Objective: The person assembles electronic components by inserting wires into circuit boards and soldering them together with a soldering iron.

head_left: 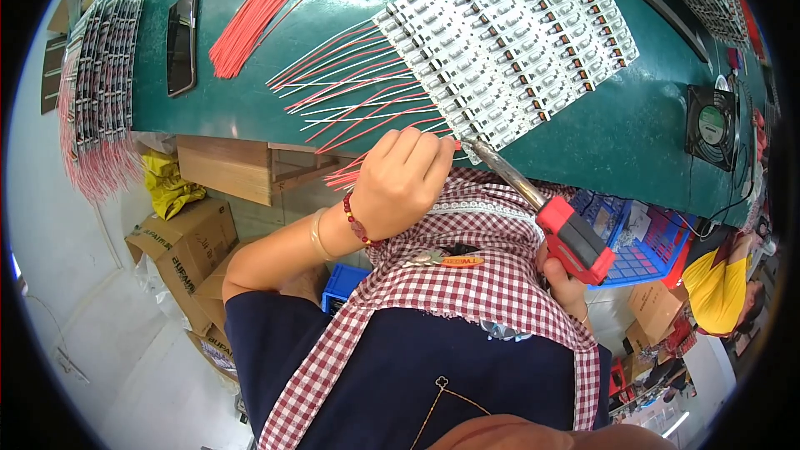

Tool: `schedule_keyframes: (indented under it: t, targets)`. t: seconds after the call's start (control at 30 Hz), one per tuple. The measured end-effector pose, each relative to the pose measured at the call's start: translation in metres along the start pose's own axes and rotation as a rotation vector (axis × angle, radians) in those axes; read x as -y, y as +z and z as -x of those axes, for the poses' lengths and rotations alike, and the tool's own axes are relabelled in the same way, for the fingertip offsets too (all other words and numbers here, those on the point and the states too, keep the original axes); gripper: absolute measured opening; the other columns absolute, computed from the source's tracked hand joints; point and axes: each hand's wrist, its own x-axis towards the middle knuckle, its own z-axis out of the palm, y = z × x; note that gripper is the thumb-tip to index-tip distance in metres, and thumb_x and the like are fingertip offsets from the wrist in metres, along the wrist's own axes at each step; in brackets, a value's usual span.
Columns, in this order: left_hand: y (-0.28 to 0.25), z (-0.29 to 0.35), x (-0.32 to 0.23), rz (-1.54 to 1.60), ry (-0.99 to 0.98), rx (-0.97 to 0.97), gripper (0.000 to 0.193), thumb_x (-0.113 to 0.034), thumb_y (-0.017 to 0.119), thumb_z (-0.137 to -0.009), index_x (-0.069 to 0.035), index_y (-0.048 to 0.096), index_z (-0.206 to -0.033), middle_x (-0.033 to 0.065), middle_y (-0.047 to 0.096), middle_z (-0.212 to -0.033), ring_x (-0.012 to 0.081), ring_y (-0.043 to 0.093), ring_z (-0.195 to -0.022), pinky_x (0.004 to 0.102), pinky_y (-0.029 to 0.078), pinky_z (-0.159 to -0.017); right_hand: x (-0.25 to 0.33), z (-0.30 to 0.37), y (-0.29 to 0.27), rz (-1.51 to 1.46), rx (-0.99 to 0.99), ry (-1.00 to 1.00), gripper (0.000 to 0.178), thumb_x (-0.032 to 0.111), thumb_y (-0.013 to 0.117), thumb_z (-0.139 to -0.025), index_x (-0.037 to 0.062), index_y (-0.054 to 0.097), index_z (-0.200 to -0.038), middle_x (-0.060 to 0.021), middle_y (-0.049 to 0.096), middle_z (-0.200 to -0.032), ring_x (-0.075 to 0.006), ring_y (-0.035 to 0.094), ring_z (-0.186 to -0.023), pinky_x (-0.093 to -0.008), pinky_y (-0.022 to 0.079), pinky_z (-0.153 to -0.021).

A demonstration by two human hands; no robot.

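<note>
A large white panel of small circuit boards [508, 46] lies at a slant on the green table in front of me. Red and white wires [358, 92] fan out from its left edge. My left hand [402, 177] is closed in a pinch at the panel's near corner, with red wires [343, 177] sticking out behind it. Mostly hidden behind the handle, my right hand [567, 285] is wrapped round a red and black soldering iron [575, 237]. Its metal tip meets the panel's near corner, just right of my left fingertips.
Loose red wires [254, 25] and a dark phone [182, 42] lie on the table's left. Wired boards [100, 75] hang over the far-left edge. A black fan [711, 127] stands at right, above a blue basket [646, 242]. Cardboard boxes [187, 250] sit lower left. Another person [721, 287] is at far right.
</note>
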Motion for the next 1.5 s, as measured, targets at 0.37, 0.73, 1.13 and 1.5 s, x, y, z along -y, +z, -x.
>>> schedule_keyframes:
  t: [0.37,0.73,1.13,1.5]
  targets:
    - [-0.004,-0.005,0.001,0.002,-0.002,0.03,0.018,-0.004,0.067,-0.074,0.003,0.065,-0.09,0.0058,0.048,-0.072,0.0192,0.048,-0.063,0.0315,0.037,-0.056,0.006,0.004,0.0,-0.037,-0.061,-0.045,0.023,0.02,0.068,-0.077,0.0019,0.068,-0.091,-0.0084,0.066,-0.078,-0.0256,0.063,-0.07,-0.0347,0.048,-0.064]
    - [-0.005,-0.004,0.001,0.009,-0.02,0.013,0.023,-0.004,0.064,-0.069,0.002,0.065,-0.092,0.0063,0.055,-0.08,0.0192,0.053,-0.068,0.0307,0.04,-0.059,0.004,0.008,0.0,-0.042,-0.122,-0.049,0.023,0.02,0.069,-0.078,0.0013,0.068,-0.091,-0.0096,0.067,-0.08,-0.0253,0.065,-0.071,-0.0341,0.049,-0.065]
    - [0.001,0.004,-0.005,0.053,0.016,-0.015,0.025,-0.003,0.064,-0.07,0.002,0.065,-0.094,0.0063,0.057,-0.079,0.019,0.052,-0.065,0.0315,0.041,-0.058,0.004,0.007,-0.003,-0.083,-0.074,-0.017,0.025,0.024,0.068,-0.078,0.0015,0.067,-0.088,-0.0084,0.065,-0.075,-0.0251,0.061,-0.066,-0.0348,0.046,-0.062]
    - [0.001,0.002,-0.005,0.046,0.02,0.0,0.025,-0.002,0.064,-0.069,0.003,0.064,-0.093,0.0066,0.056,-0.077,0.0195,0.051,-0.065,0.032,0.041,-0.058,0.004,0.01,-0.002,-0.052,-0.109,-0.048,0.024,0.024,0.068,-0.078,0.0017,0.067,-0.087,-0.008,0.065,-0.075,-0.0243,0.061,-0.067,-0.0342,0.046,-0.061]
